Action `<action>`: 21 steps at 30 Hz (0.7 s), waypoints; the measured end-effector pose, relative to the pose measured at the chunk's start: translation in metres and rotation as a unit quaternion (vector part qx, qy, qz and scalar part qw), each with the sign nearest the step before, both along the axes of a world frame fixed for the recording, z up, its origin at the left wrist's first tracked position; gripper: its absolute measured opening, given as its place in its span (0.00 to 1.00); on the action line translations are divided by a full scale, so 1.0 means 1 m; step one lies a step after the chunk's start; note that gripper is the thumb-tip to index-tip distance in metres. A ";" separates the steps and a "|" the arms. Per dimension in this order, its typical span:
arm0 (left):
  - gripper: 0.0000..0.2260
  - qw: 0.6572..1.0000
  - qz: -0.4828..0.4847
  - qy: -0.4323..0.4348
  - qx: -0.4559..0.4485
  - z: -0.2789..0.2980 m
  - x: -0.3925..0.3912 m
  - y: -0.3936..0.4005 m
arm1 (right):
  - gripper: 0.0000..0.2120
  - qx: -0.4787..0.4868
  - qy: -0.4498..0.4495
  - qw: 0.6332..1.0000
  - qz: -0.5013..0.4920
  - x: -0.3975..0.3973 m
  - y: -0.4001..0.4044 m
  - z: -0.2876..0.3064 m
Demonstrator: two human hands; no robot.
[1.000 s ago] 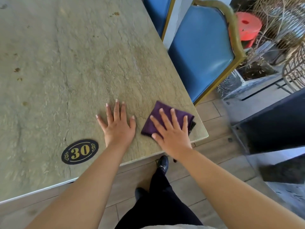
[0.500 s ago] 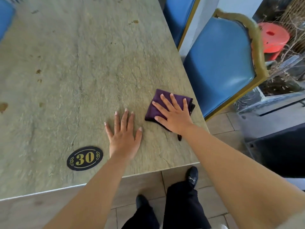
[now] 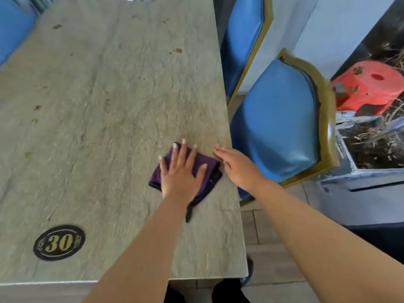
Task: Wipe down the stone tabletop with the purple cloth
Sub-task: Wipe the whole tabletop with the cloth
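Observation:
The stone tabletop [image 3: 105, 110] is grey-green with several small brown stains, one of them [image 3: 178, 50] near its right edge. A folded purple cloth [image 3: 156, 179] lies near the table's right side, a dark strap trailing from it toward me. My left hand [image 3: 181, 171] presses flat on the cloth with fingers spread. Just right of the cloth, my right hand [image 3: 237, 166] rests open at the table's right edge and holds nothing.
An oval black plaque marked 30 [image 3: 59, 242] is fixed near the front left corner. Two blue chairs [image 3: 277, 132] [image 3: 242, 40] stand tight along the right side, another [image 3: 12, 29] at far left. A red stool [image 3: 369, 84] and a planter box [image 3: 371, 149] lie beyond.
The cloth has passed from my right hand to my left. My left hand moved right onto it; my right hand slid off to the table's edge. The view shifted forward.

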State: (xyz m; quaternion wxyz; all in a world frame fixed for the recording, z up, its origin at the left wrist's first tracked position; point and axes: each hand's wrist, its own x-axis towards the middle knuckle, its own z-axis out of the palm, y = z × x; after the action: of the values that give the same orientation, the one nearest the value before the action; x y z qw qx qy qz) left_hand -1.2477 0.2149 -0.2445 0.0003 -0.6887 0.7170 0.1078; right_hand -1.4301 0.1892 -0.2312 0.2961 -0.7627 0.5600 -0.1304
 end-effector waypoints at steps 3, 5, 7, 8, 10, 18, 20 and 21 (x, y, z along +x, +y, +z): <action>0.29 0.998 0.061 -0.021 0.003 -0.002 0.021 -0.038 | 0.23 -0.030 0.044 0.998 0.040 -0.006 -0.009 -0.006; 0.28 0.993 0.116 -0.026 0.004 -0.002 0.018 -0.044 | 0.23 -0.044 0.052 0.996 0.052 -0.007 -0.010 -0.010; 0.28 0.986 0.167 -0.006 -0.013 -0.003 0.000 -0.033 | 0.23 -0.034 0.023 0.998 0.041 -0.008 -0.011 -0.013; 0.29 0.984 0.176 0.002 -0.022 -0.004 -0.011 -0.020 | 0.23 -0.028 0.001 0.999 0.030 -0.007 -0.012 -0.014; 0.29 0.988 0.152 -0.011 -0.035 -0.007 -0.036 0.013 | 0.24 -0.026 -0.036 0.999 0.009 -0.005 -0.014 -0.014; 0.29 0.997 -0.004 -0.069 -0.018 -0.004 0.006 0.052 | 0.28 -0.085 -0.056 0.994 0.029 -0.015 -0.014 -0.018; 0.30 0.995 0.073 -0.068 -0.007 -0.003 0.026 0.025 | 0.26 -0.094 -0.050 0.994 0.024 -0.015 -0.014 -0.018; 0.30 0.992 0.110 -0.061 0.000 -0.001 0.031 0.010 | 0.25 -0.097 -0.047 0.994 0.022 -0.015 -0.015 -0.017</action>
State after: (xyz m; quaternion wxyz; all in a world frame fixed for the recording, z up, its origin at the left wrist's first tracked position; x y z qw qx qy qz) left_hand -1.2167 0.2251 -0.2459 0.0323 -0.7688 0.6354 0.0648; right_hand -1.4448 0.1740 -0.2481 0.2497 -0.7927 0.5135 -0.2135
